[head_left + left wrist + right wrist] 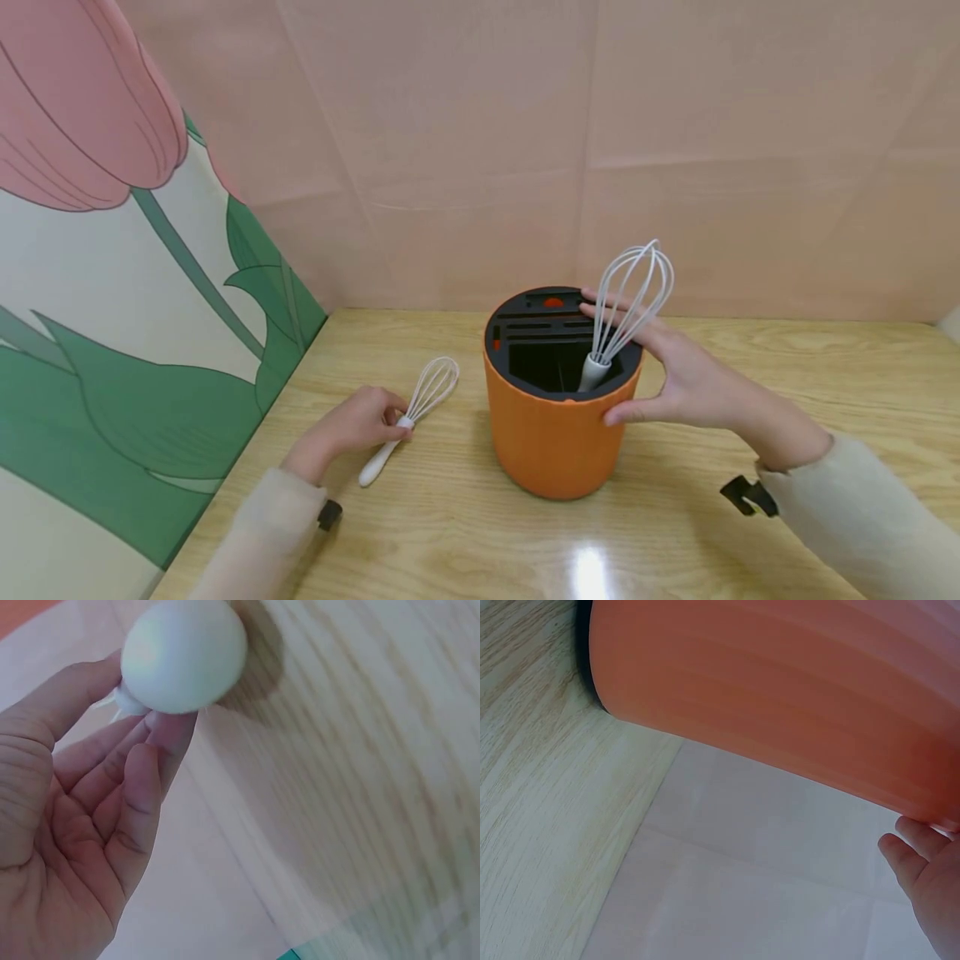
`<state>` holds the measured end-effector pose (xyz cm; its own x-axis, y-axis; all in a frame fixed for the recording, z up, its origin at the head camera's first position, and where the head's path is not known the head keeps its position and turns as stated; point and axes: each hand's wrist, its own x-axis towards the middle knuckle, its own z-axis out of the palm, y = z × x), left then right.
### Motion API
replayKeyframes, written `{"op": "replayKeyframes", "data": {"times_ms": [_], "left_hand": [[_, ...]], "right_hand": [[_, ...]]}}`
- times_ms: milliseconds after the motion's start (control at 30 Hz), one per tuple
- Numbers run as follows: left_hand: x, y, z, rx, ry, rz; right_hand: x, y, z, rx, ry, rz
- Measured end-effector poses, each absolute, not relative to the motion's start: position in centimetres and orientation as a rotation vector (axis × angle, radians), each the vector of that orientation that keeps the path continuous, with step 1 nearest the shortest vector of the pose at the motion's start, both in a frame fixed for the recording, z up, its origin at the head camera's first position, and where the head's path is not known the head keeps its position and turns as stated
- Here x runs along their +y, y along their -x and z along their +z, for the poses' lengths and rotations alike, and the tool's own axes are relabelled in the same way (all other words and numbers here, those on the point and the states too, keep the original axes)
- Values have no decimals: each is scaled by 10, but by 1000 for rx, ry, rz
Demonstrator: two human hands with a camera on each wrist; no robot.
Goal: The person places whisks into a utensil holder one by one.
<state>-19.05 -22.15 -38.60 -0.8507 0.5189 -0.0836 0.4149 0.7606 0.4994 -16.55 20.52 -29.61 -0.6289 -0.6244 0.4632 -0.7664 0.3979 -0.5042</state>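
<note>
A small white whisk (433,388) lies at a slant low over the table, its wire loops toward the back. My left hand (362,421) pinches it near the collar between thumb and fingers; the rounded handle end (184,656) fills the top of the left wrist view. To its right stands an orange utensil holder (551,450) with a black slotted top. A second white whisk (597,367) leans in its large compartment, loops up, lower handle hidden inside. My right hand (671,375) grips the holder's right side, thumb at the front and fingers over the rim.
The wood-grain table (420,542) ends at a pale pink backdrop (465,167). On the left rises a panel (150,400) printed with a tulip and green leaves. Black straps (750,496) hang at both sleeve cuffs.
</note>
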Motion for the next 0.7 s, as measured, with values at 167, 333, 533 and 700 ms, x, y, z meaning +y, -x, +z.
{"op": "replayKeyframes", "data": {"times_ms": [167,333,533,700], "left_hand": [[-224,191,-385,2713,-743,699],[-226,191,-382,2695,-771,683],[-229,191,-378,2681,-741,710],[-236,192,-374,2703,-702,765]], "right_hand": [[205,165,-295,-2463,-1231,1062],[205,164,-295,-2466,-1229,1077],[204,164,-295,-2461,-1231,1084],[205,164,-295,-2462,-1230,1083]]}}
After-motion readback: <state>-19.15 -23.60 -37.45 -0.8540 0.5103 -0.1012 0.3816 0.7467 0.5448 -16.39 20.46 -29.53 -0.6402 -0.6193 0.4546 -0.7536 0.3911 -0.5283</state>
